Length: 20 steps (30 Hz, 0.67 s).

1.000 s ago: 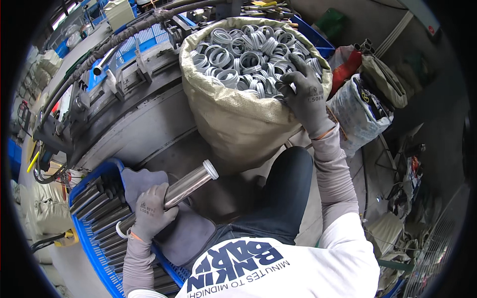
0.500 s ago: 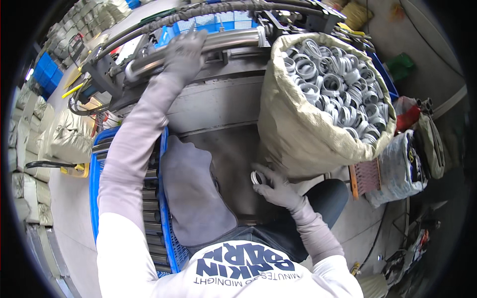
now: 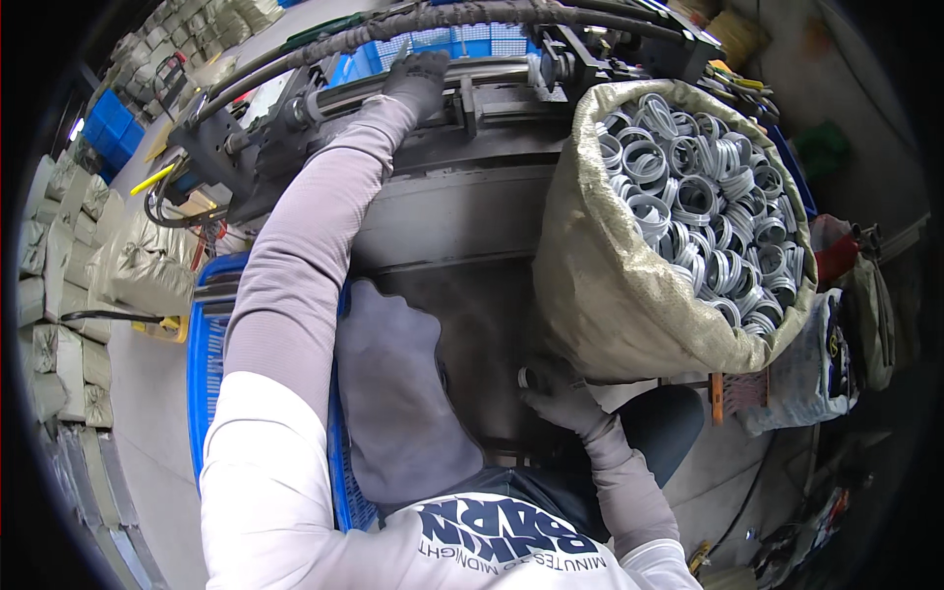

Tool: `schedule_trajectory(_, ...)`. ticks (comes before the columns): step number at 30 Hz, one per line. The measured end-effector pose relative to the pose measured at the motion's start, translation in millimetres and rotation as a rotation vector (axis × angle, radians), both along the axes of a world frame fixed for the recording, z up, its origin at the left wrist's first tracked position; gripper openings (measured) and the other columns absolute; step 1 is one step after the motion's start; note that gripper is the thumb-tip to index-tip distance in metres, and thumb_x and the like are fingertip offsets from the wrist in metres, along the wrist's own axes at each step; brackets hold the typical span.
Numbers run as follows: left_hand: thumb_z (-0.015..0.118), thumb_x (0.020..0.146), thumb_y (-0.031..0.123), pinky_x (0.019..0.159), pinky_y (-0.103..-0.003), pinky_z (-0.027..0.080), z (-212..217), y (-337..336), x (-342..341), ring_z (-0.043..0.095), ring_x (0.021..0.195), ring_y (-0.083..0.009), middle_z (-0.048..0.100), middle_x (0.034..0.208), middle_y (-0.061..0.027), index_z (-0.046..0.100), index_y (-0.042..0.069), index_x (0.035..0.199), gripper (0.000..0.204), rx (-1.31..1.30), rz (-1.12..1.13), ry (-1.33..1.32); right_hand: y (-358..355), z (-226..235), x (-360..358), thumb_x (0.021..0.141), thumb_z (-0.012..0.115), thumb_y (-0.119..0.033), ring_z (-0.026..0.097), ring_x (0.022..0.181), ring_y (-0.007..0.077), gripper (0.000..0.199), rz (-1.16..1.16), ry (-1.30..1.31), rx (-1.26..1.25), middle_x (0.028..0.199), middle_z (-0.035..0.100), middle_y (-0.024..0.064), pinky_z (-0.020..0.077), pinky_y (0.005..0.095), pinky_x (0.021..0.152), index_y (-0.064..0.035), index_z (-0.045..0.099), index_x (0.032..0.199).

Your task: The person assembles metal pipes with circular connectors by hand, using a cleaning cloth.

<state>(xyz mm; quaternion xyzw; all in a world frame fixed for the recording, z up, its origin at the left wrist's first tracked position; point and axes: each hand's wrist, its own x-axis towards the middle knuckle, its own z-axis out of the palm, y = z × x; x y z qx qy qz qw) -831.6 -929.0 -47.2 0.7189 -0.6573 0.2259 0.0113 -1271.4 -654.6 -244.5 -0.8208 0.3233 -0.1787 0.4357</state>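
My left hand (image 3: pixel 418 87), in a grey glove, reaches to the machine at the far side and is closed over a shiny metal tube (image 3: pixel 497 72). Its fingertips are hidden beyond the tube. Pale rings show at both ends of the tube. Low in the middle, above my lap, my right hand (image 3: pixel 568 401), also gloved, pinches a grey ring (image 3: pixel 528 379). Just beyond it stands a large woven sack (image 3: pixel 610 295), full of similar grey rings (image 3: pixel 693 197).
A blue crate (image 3: pixel 205 354) stands left of my legs, partly hidden by my left arm. Beside it lies a grey pad (image 3: pixel 398 383). Hoses (image 3: pixel 413 22) cross over the machine (image 3: pixel 265 147). Wrapped bundles (image 3: pixel 147 261) are stacked at the left, and bags (image 3: pixel 801 364) lie at the right.
My left hand has slid rightward along the tube and farther from me. My right hand keeps hold of the ring, slightly lower and turned. The whole view has shifted a little.
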Motion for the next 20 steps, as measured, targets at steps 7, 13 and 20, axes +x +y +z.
schedule_trajectory(7, 0.066, 0.093, 0.010, 0.114, -0.050, 0.046, -52.0, 231.1, 19.3, 0.061, 0.133, -0.0351, 0.065, 0.143, -0.0144, 0.059, 0.009, 0.144, 0.052, -0.241, -0.459, 0.184, 7.5, -2.5, -0.5, 0.099, 0.066, -0.021, 0.069, 0.112, 0.0322, 0.041, 0.136, 0.061, -0.288, 0.127, 0.070, 0.0165, 0.0551, 0.0452, 0.101, -0.0028, 0.067, 0.136)
schedule_trajectory(13, 0.069, 0.090, 0.013, 0.114, -0.050, 0.047, -161.9, 530.6, 127.7, 0.060, 0.131, -0.0384, 0.067, 0.138, -0.0156, 0.063, 0.009, 0.140, 0.050, -0.050, 0.107, 0.334, 10.6, 61.5, -4.3, 0.096, 0.062, -0.011, 0.063, 0.096, 0.0131, 0.052, -0.153, 0.029, 0.608, 0.105, 0.069, 0.0069, 0.0528, 0.0307, 0.088, 0.0035, 0.062, 0.145)
schedule_trajectory(20, 0.074, 0.078, 0.007, 0.119, -0.054, 0.045, -222.0, 723.4, 67.2, 0.059, 0.134, -0.0404, 0.063, 0.139, -0.0204, 0.065, 0.006, 0.133, 0.055, 0.428, 0.171, 0.493, 5.8, 60.0, 3.2, 0.096, 0.061, -0.036, 0.065, 0.117, 0.0212, 0.059, -0.170, -0.190, 0.397, 0.127, 0.071, 0.0142, 0.0496, 0.0340, 0.103, 0.0021, 0.066, 0.142)
